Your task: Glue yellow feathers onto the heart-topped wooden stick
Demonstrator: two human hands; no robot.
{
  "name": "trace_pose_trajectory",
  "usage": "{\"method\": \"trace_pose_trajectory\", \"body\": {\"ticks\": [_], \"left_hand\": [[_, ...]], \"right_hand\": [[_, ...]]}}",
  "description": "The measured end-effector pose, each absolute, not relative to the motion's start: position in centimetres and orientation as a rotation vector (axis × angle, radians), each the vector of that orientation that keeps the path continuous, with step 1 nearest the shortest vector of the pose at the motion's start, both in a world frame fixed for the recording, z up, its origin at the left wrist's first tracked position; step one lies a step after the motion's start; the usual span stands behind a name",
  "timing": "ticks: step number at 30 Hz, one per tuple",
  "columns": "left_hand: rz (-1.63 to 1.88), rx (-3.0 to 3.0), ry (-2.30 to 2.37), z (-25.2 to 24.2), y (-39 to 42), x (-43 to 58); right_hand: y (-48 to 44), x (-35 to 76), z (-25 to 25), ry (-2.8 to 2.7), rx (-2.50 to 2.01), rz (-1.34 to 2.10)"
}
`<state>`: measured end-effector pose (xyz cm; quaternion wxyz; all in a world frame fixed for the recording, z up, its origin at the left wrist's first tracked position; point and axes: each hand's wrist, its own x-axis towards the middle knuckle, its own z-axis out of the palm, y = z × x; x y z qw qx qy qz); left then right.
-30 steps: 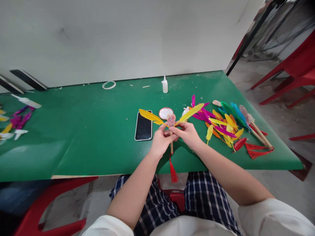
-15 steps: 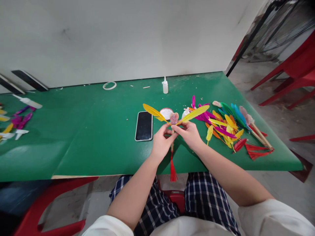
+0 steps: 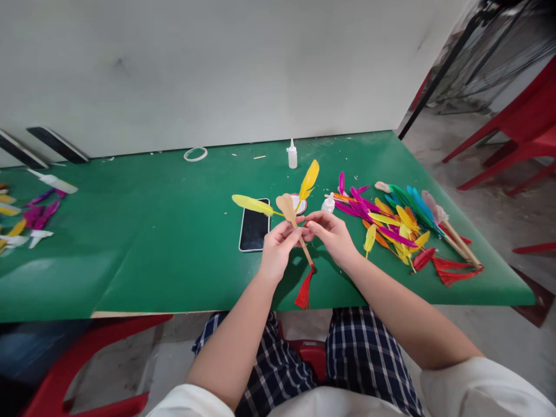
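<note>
My left hand [image 3: 278, 246] pinches a flat wooden fan handle [image 3: 288, 207] below its rounded, plain wood head. The stick slants down to the right and ends in a red tassel [image 3: 304, 289]. Two yellow feathers stand out from behind the head: one [image 3: 252, 204] points left over the phone, the other [image 3: 308, 179] points up and away. Close against the stick's right side is my right hand [image 3: 332, 234], its fingers curled together near the left fingertips. Whatever they grip is hidden.
A black-screened phone [image 3: 254, 227], a small round white lid [image 3: 299, 204] and a white glue bottle [image 3: 329, 203] lie around the hands. Farther back stands another glue bottle [image 3: 292, 154]. Colourful feathers [image 3: 382, 223] are heaped to the right, beside finished-looking handles [image 3: 463, 243] with red tassels.
The fan handle has been turned over, from its pinkish textured face to bare wood. Its feathers have swung round, and the tassel end now slants right. The right hand has shifted slightly off the feather.
</note>
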<state>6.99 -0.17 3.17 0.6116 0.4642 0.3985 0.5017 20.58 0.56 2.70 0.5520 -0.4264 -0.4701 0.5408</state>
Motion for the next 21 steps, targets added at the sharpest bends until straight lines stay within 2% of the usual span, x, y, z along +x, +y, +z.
{"method": "trace_pose_trajectory", "body": {"ticks": [21], "left_hand": [[1.017, 1.039, 0.868, 3.39, -0.28, 7.16]], "right_hand": [[0.57, 20.83, 2.68, -1.144, -1.057, 1.194]]}}
